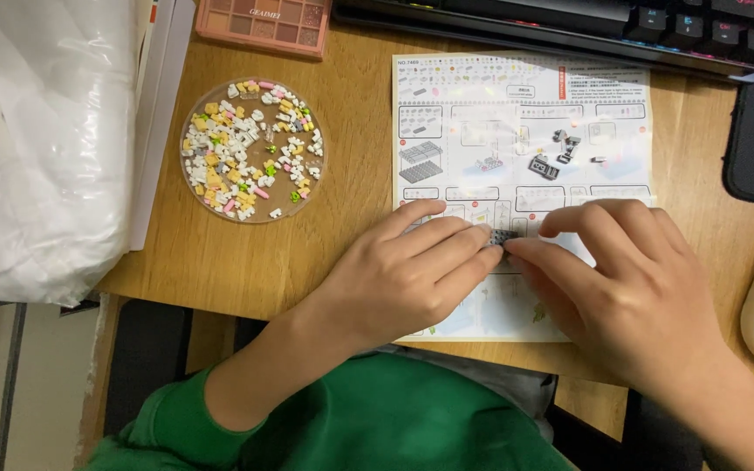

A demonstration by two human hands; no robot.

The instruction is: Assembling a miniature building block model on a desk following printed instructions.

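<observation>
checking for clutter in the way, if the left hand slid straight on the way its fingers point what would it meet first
The left hand points right, fingertips on a small grey brick piece. Going straight on, it would first meet the right hand, whose fingertips pinch that piece from the other side, over the instruction sheet.

Round dish point(195, 187) of small bricks point(250, 144) lies left of instruction sheet point(482, 96)

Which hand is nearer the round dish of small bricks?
Left. The left hand lies just right of and below the round dish; the right hand is farther right.
</observation>
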